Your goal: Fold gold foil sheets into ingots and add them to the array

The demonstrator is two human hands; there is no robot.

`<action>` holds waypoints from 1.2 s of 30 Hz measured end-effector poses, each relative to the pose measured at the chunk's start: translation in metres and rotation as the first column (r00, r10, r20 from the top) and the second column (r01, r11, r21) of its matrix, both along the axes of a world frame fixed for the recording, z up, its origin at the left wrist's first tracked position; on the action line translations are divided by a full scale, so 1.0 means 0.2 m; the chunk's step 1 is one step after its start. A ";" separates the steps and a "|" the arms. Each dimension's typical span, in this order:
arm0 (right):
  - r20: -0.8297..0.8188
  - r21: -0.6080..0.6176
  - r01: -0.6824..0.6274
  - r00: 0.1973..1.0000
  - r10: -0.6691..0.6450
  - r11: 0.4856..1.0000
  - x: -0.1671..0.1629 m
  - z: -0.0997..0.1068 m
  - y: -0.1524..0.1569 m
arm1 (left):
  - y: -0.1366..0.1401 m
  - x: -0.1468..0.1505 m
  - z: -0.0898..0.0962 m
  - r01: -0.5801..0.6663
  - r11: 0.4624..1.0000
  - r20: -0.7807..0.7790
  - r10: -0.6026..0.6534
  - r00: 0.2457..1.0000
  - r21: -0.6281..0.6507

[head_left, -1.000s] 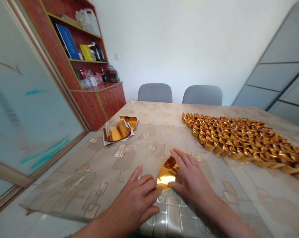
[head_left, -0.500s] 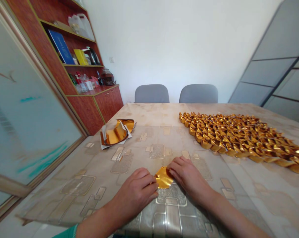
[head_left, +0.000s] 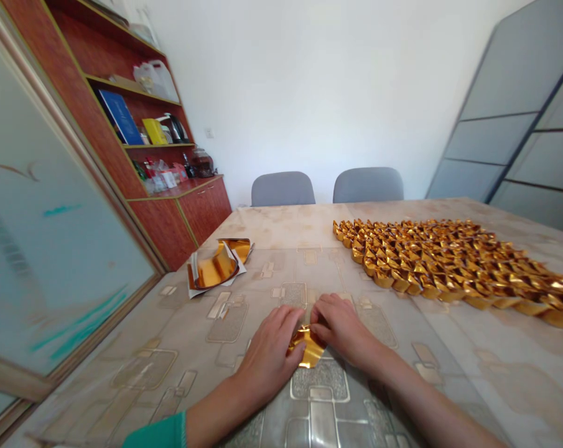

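Creasing out of line is the main hazard in the head view. The foil lies on the table, inward of the near edge and well in from the left edge, between the two hands. If the left hand and the right hand press unequally, the foil may twist and fold askew. Its surface looks thin and stiff, so excess thumb pressure could dent or tear it; the smooth tabletop could also let it slide if one side is released early. Loose material is a lesser concern: the stack sits near the table's left edge, toward the far left corner, with curled sheets that a sleeve or forearm could catch on a wide reach. The folded pieces stand in close rows toward the far right corner, and a careless sweep of the right forearm could disturb the nearest row. Hand pose: both forearms enter from the near side and converge on the foil, backs of the hands uppermost. The left hand is half curled, thumb lying along the foil's left side and fingers bent around its far left part, holding it. The right hand is curled more tightly, thumb and forefinger brought together on the foil's far right portion in a pinch. Several fingertips are hidden, so grip firmness cannot be told. Both hands rest low, at or close to the tabletop.
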State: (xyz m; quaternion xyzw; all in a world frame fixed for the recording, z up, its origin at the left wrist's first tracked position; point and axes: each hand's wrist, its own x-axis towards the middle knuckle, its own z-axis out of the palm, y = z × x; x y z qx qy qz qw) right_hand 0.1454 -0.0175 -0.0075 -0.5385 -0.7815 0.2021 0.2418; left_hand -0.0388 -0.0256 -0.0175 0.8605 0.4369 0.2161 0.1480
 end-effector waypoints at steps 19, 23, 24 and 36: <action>-0.531 -0.189 -0.047 0.845 -0.062 0.981 0.19 0.02 0.07 | 0.09 0.00 0.02 0.005 0.994 0.053 -0.011 0.999 0.108; -0.522 -0.140 0.064 0.843 -0.129 0.988 0.31 0.05 0.10 | 0.11 -0.03 0.05 -0.026 0.994 0.120 0.014 0.993 0.107; -0.521 -0.114 0.107 0.840 -0.151 0.988 0.34 0.06 0.11 | 0.12 -0.04 0.06 -0.049 0.993 0.147 0.033 0.989 0.108; -0.437 -0.142 -0.183 0.894 0.105 0.973 0.14 0.09 0.01 | 0.14 0.00 0.03 0.097 0.995 0.154 -0.102 0.983 0.037</action>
